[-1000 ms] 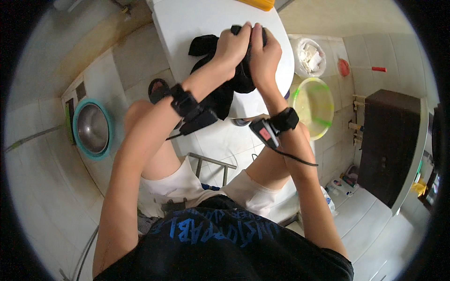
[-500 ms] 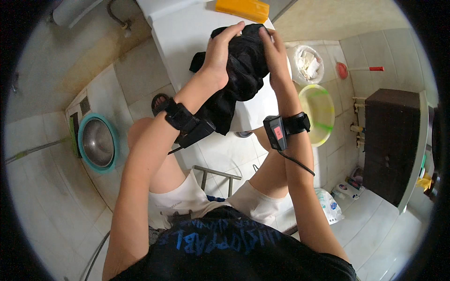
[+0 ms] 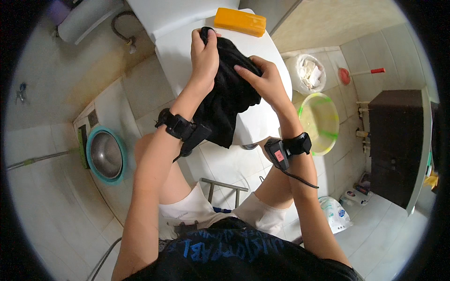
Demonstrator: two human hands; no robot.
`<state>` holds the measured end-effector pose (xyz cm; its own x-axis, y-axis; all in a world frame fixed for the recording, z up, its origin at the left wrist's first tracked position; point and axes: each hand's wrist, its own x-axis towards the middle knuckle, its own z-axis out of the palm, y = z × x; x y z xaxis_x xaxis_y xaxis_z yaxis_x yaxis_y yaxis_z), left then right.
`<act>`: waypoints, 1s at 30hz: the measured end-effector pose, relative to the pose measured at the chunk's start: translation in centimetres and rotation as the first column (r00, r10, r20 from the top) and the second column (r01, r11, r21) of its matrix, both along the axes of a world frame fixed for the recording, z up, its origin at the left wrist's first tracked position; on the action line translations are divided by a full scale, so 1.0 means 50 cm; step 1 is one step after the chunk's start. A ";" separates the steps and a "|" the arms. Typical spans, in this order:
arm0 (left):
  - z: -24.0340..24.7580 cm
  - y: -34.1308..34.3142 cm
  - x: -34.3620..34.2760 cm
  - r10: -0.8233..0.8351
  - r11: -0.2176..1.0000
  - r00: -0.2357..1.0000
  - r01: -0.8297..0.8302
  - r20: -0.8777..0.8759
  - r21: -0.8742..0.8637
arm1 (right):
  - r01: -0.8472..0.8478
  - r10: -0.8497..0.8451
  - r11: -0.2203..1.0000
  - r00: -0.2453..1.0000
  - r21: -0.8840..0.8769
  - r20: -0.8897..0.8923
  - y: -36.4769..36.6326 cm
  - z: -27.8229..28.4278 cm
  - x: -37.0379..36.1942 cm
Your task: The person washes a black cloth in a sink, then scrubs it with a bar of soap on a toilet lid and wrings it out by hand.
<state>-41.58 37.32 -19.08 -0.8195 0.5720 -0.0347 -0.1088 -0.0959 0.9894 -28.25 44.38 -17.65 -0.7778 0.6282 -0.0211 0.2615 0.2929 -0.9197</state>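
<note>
From my end: black cloth point(image 3: 222, 96) over the toilet lid point(image 3: 176, 54), near end drooping at the front. Left hand point(image 3: 205, 61) fingers curled round its far end; right hand point(image 3: 268, 82) pinches its right edge. I'd hold both edges firmly, fabric clear of the yellow bar point(image 3: 240, 22) beyond.

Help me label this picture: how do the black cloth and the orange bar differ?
The cloth is black, the bar orange. The cloth hangs in folds; the bar is blocky. The left hand and right hand hold the cloth; neither touches the bar.
</note>
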 end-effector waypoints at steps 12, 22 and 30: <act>0.003 -0.005 0.148 -0.370 0.921 0.922 0.380 0.113 -0.085 | 0.416 -0.389 0.906 0.889 0.073 -0.241 0.053 -0.022 -0.028; -0.036 0.025 0.051 -0.208 0.978 0.897 0.200 0.389 0.062 | 0.249 -0.197 0.949 0.948 0.194 -0.252 -0.100 -0.011 -0.031; 0.011 -0.010 0.110 -0.353 0.892 0.922 0.383 0.159 -0.239 | 0.429 -0.415 0.903 0.866 -0.014 -0.279 0.015 -0.049 -0.042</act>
